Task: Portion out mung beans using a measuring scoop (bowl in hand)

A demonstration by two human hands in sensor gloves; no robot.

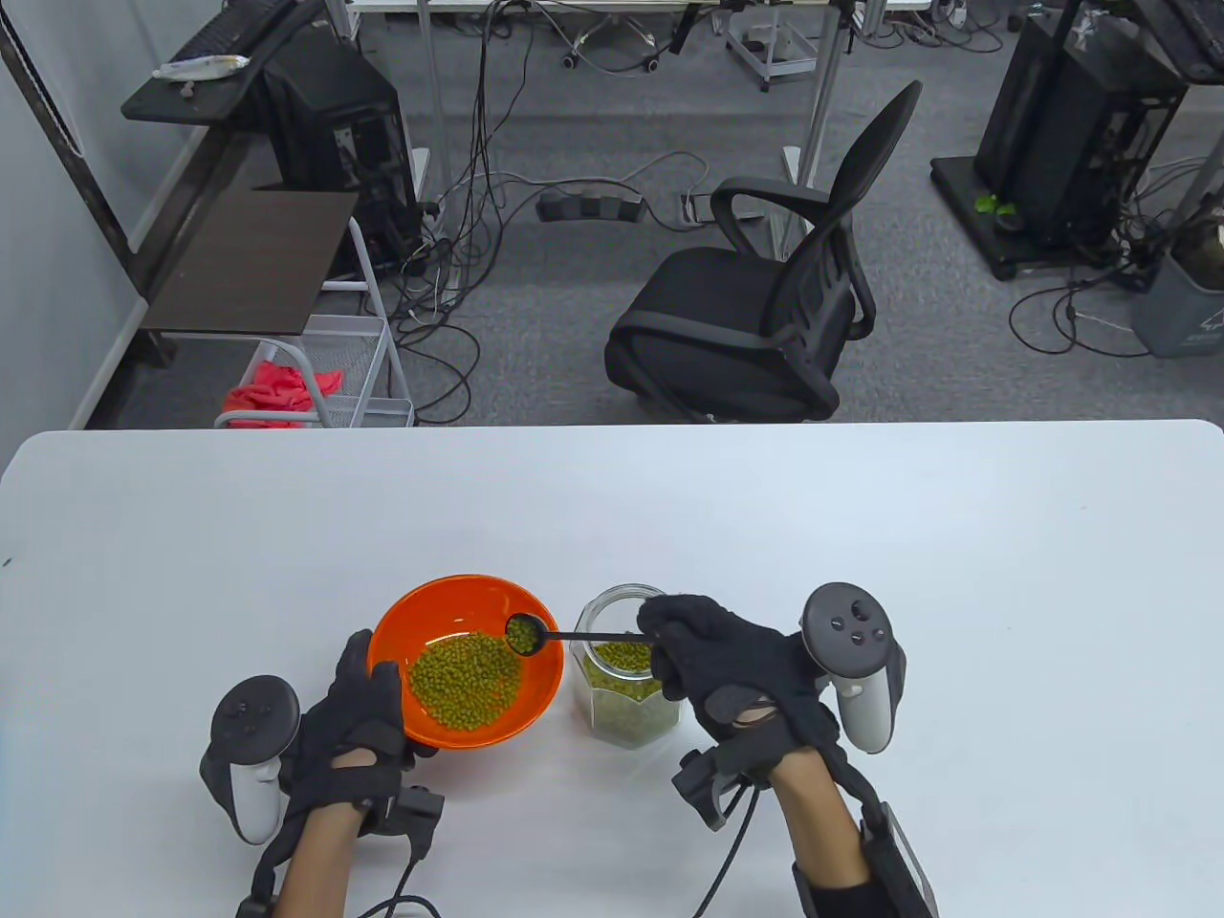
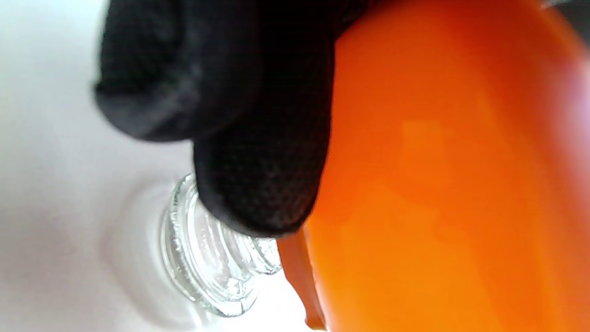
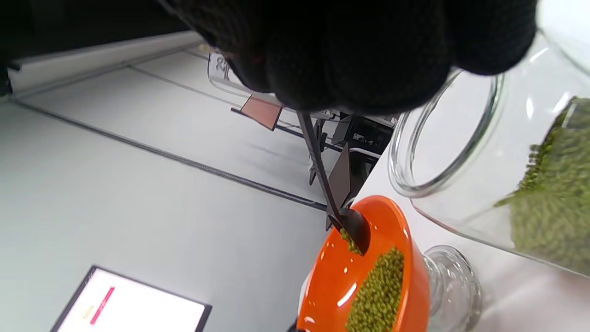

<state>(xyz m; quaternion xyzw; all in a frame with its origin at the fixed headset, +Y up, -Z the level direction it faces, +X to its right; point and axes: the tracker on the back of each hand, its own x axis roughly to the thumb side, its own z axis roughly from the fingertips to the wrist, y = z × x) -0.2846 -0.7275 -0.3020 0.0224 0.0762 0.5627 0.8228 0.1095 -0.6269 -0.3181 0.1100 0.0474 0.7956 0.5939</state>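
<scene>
a black office chair (image 1: 765, 316) stands beyond the white tabletop (image 1: 956, 535). a wire cart (image 1: 335, 373) holds red cloth (image 1: 282, 387); cables (image 1: 478, 191) trail over the grey carpet.

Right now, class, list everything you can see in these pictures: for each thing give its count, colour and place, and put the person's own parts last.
table: one, white, fills the lower half of the table view
bowl: one, orange, held at its near left rim, left of the jar
mung beans: green, a heap in the bowl; more in the jar and in the scoop
jar: one, clear glass, open, just right of the bowl
measuring scoop: one, black, loaded, over the bowl's right side
glass lid: one, clear, on the table under the bowl
office chair: one, black, on the floor beyond the table
left hand: black glove, grips the bowl
right hand: black glove, holds the scoop's handle above the jar
</scene>
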